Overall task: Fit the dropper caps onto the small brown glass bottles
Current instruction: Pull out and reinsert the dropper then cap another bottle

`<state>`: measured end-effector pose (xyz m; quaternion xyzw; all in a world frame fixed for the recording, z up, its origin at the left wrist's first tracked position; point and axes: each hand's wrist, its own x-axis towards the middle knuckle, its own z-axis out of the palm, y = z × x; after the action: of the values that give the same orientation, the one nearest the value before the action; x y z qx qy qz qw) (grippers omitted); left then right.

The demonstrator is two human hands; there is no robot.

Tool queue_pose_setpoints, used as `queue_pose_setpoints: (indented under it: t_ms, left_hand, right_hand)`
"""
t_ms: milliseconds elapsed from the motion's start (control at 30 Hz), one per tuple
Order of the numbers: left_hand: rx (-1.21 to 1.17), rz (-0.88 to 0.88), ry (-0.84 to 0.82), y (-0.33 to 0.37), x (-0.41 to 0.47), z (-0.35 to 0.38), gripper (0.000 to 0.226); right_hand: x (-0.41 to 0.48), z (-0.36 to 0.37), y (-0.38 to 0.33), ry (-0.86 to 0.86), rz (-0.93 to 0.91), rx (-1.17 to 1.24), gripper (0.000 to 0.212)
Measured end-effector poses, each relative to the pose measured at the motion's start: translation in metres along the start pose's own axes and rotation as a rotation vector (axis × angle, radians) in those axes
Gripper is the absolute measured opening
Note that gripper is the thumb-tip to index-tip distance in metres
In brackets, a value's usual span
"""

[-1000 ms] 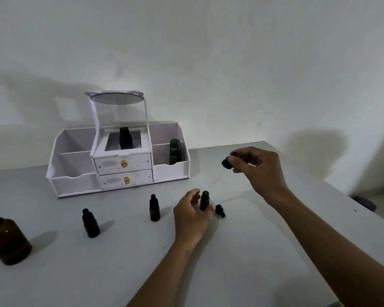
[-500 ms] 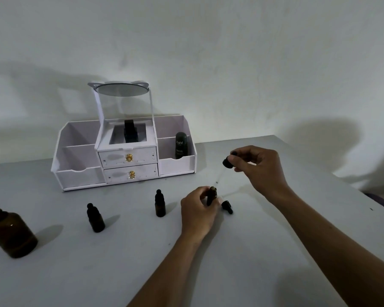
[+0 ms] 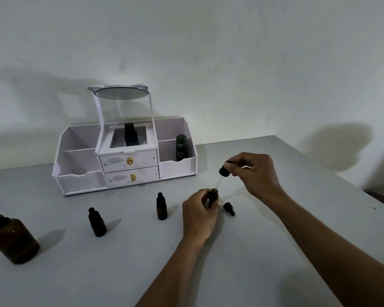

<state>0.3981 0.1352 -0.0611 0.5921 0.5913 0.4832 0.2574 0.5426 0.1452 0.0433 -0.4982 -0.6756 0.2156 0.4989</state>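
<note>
Two hands engaged: left hand (image 3: 198, 214), open a second ago, now curls its fingers (image 3: 202, 194) round the uncapped bottle (image 3: 213, 195), right hand (image 3: 253, 173) pinches the dropper cap (image 3: 224, 171) just above and right of them, so insertion looks imminent.

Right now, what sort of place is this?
Likely a home dressing table: a white cosmetics organiser with a mirror against a bare wall, a Kahf bottle in one compartment, all on a grey table.
</note>
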Motion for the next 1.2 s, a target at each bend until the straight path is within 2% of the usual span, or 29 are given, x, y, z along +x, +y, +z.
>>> queue_pose_setpoints:
  t_ms: [233, 500, 667, 900, 1067, 1200]
  left_hand:
    - [0.016, 0.008, -0.002, 0.000, 0.000, 0.000, 0.031]
    - [0.015, -0.003, -0.008, 0.001, 0.001, -0.001, 0.031]
    - [0.012, -0.012, -0.022, 0.001, 0.000, -0.002, 0.032]
    - [-0.115, -0.153, -0.078, 0.005, -0.013, -0.016, 0.056]
    - [-0.154, -0.182, -0.189, 0.008, -0.053, -0.053, 0.046]
    - [-0.260, -0.224, -0.112, -0.006, -0.088, -0.106, 0.028]
  right_hand:
    - [-0.002, 0.003, 0.001, 0.006, 0.004, 0.012, 0.005]
    - [-0.001, 0.003, 0.000, -0.010, 0.003, -0.008, 0.012]
    - [0.001, 0.003, -0.007, 0.015, -0.029, -0.018, 0.004]
    - [0.005, -0.006, -0.040, 0.136, -0.107, 0.029, 0.003]
    - [-0.002, 0.003, -0.077, 0.105, -0.187, 0.136, 0.004]
    - [-0.014, 0.041, -0.106, 0.019, -0.245, 0.187, 0.007]
